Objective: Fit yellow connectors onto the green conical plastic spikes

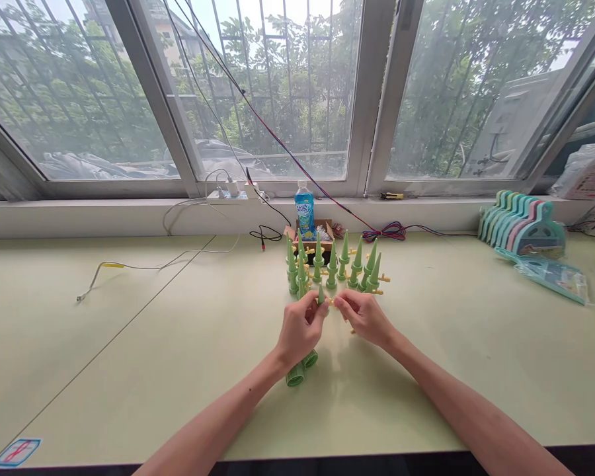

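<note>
My left hand point(297, 330) is closed around a green plant-watering spike point(320, 294), its tip pointing up between thumb and fingers. At that spike's side, my right hand point(369, 322) pinches a small yellow valve point(330, 302), partly covered by the fingertips. Just beyond both hands, several more green spikes point(357, 259) stand upright on the table, many with yellow valves sticking out sideways. Below my left wrist lie green hollow tubes point(294, 377) with their open ends towards me. Another yellow piece point(352, 331) shows under my right hand, mostly hidden.
Behind the spikes, a blue liquid bottle point(305, 211) stands by a small cardboard box point(331, 231). Cables point(384, 231) run along the back. Coloured hanger-like plastic pieces point(523, 225) stand at right near a bagged one point(555, 274). A thin wire point(143, 266) lies left on the pale table point(178, 370).
</note>
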A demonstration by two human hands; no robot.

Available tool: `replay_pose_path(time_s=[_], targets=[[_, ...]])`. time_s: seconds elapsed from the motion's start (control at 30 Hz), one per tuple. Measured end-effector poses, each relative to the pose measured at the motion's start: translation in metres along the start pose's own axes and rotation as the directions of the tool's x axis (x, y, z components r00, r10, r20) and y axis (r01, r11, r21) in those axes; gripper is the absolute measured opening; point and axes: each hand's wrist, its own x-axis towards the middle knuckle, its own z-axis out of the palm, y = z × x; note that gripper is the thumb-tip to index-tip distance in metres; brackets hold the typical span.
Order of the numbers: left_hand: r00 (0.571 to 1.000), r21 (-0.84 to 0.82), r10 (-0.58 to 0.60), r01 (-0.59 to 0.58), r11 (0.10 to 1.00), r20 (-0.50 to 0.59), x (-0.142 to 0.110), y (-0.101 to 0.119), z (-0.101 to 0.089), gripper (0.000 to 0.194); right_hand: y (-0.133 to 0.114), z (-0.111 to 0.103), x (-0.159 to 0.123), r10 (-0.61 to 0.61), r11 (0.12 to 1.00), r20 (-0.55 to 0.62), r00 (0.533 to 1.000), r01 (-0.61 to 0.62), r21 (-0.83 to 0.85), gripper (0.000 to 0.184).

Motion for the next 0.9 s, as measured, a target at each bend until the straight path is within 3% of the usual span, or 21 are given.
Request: replay_pose_path(time_s=[0.13, 0.3, 0.73, 0.9], targets=[[0.999, -0.009, -0.011, 0.011, 1.0, -0.033, 0.001, 0.0026, -0.0006, 0.02, -0.0014, -0.001, -0.0006, -0.01, 0.997, 0.028, 1.0, 0.008, 0.081, 0.026], [1.0, 0.001, -0.003, 0.003, 1.0, -0.019, 0.0008, 0.0015, -0.0002, 0.019, 0.0001, -0.0013, -0.0006, -0.017, 0.997, 0.038, 0.999, 0.014, 0.08, 0.025], [1.0, -0.017, 0.012, -0.012, 1.0, 0.016, -0.0007, 0.0002, 0.0011, 0.02, 0.0026, 0.0011, 0.0008, 0.012, 1.0, 0.013, 1.0, -0.012, 0.013, 0.051], [1.0, -0.005, 0.003, -0.003, 1.0, -0.031, 0.0004, 0.0004, -0.0003, 0.018, -0.0002, -0.0016, -0.0003, 0.018, 0.997, 0.009, 1.0, -0.018, 0.073, 0.027]])
